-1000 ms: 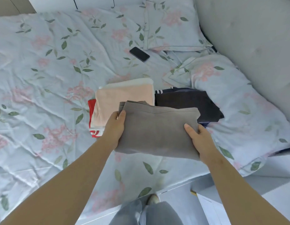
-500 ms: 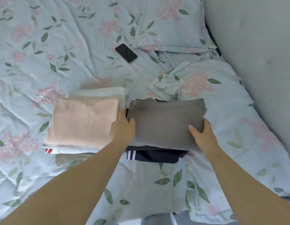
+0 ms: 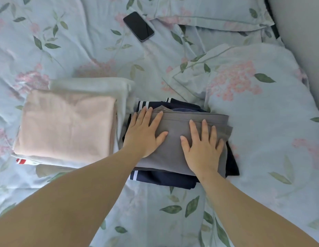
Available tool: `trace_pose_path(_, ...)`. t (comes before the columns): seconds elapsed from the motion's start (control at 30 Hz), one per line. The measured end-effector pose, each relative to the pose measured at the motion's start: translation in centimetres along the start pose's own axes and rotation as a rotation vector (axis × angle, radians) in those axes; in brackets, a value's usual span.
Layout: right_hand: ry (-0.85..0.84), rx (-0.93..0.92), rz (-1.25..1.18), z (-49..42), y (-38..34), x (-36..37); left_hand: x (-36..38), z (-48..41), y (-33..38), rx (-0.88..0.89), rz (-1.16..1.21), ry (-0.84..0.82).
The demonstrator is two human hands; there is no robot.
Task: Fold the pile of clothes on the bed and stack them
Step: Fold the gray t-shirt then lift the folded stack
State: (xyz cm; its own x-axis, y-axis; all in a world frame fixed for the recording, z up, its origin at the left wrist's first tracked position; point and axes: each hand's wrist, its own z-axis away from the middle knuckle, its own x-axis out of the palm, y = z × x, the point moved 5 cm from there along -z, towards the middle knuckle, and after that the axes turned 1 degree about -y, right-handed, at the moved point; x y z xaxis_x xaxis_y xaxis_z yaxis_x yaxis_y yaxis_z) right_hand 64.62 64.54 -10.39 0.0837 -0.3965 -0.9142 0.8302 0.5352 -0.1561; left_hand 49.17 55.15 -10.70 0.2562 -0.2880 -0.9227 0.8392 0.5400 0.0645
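Here the folded grey garment (image 3: 174,150), long axis left-right, is pressed flat by open left hand (image 3: 143,133) and right hand (image 3: 202,148), atop the navy stack (image 3: 166,179)

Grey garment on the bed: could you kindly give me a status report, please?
Both open: left hand and right hand pressing flat on grey garment. It sits atop navy stack, beside pink stack. Nothing in the way.

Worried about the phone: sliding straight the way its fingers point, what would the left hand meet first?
The left hand would probably first meet the navy garment; the phone lies well beyond.
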Motion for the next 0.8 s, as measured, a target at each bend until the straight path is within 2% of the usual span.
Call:
trace_pose_path(0.13,0.023,0.017,0.029,-0.1,-0.5,0.0,-0.2,-0.1,-0.2,0.023,0.046,-0.006)
trace_pose_path(0.23,0.028,0.075,0.033,0.8,-1.0,-1.0,-1.8,0.9,-0.7,0.116,0.101,0.034)
trace_pose_path(0.33,0.061,0.134,-0.064,2.3,-3.7,-2.2,-4.9,3.8,-2.6,0.277,0.167,0.244)
trace_pose_path(0.4,0.091,0.103,-0.164,3.9,-7.2,-2.6,-6.5,5.9,-5.8,0.302,0.153,0.417)
trace_pose_path(0.43,0.11,0.086,-0.209,4.9,-9.2,-2.7,-6.9,6.6,-7.8,0.29,0.134,0.451)
trace_pose_path(0.5,0.152,0.086,-0.298,6.8,-13.3,-2.4,-7.0,7.6,-12.4,0.242,0.102,0.41)
trace_pose_path(0.63,0.185,0.139,-0.357,10.4,-19.8,-0.4,-5.8,9.2,-21.4,0.107,0.053,0.155)
trace_pose_path(0.73,0.111,0.218,-0.33,12.4,-22.7,2.1,-4.4,9.9,-25.6,0.144,-0.028,0.021)
trace_pose_path(0.8,0.067,0.305,-0.397,13.3,-23.9,3.3,-4.2,10.2,-27.2,0.168,-0.038,-0.007)
